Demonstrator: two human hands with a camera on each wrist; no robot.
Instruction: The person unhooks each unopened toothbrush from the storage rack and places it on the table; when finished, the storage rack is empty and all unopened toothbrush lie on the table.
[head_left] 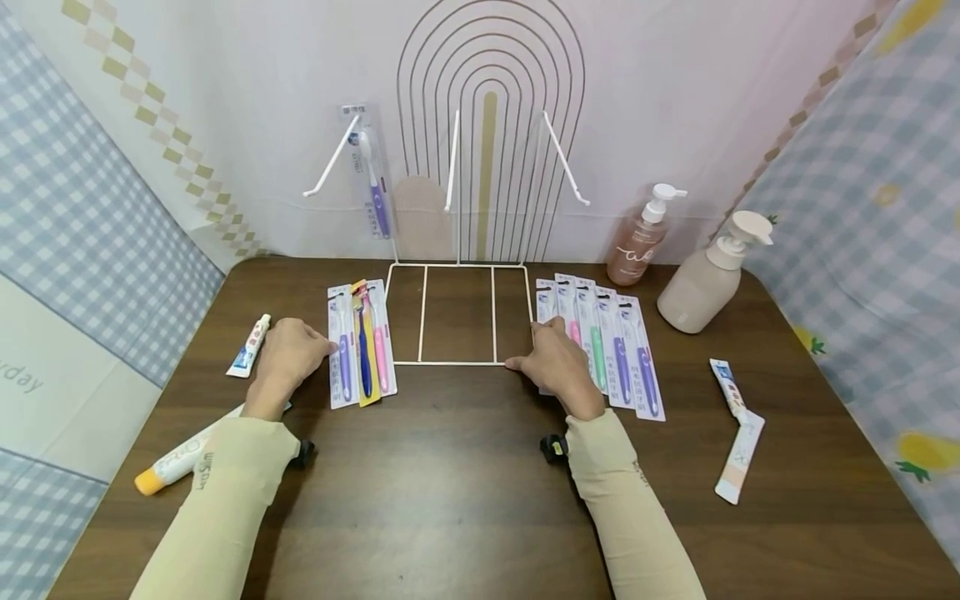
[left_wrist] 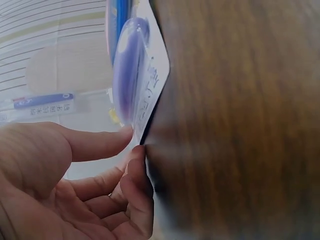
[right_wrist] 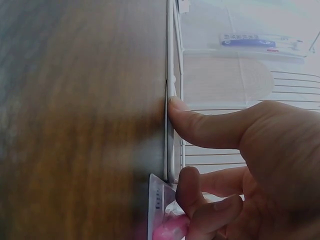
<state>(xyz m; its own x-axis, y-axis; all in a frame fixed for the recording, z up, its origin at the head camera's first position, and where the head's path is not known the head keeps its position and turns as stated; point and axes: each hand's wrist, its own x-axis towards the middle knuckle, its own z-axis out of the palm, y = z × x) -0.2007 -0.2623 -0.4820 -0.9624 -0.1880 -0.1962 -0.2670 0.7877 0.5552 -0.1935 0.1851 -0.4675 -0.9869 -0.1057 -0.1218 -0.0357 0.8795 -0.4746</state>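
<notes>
My left hand [head_left: 291,354] pinches the left edge of a packaged purple toothbrush [head_left: 346,367], thumb above and fingertips at the card's underside in the left wrist view. That toothbrush lies in a row with a yellow-carded blue toothbrush [head_left: 365,350] and a pink one [head_left: 380,342]. My right hand [head_left: 558,362] holds the front right corner of the white wire display rack [head_left: 450,363]. Its thumb lies on the front bar and its curled fingers are at the side, partly over several packaged toothbrushes [head_left: 621,367]. One packaged purple toothbrush [head_left: 377,192] hangs from the rack's left hook.
Two pump bottles, one pink [head_left: 636,250] and one beige [head_left: 701,287], stand at the back right. Small toothpaste tubes lie left [head_left: 250,346] and right [head_left: 726,385], near a white sachet [head_left: 741,458]. A larger orange-capped tube [head_left: 180,460] is partly under my left forearm.
</notes>
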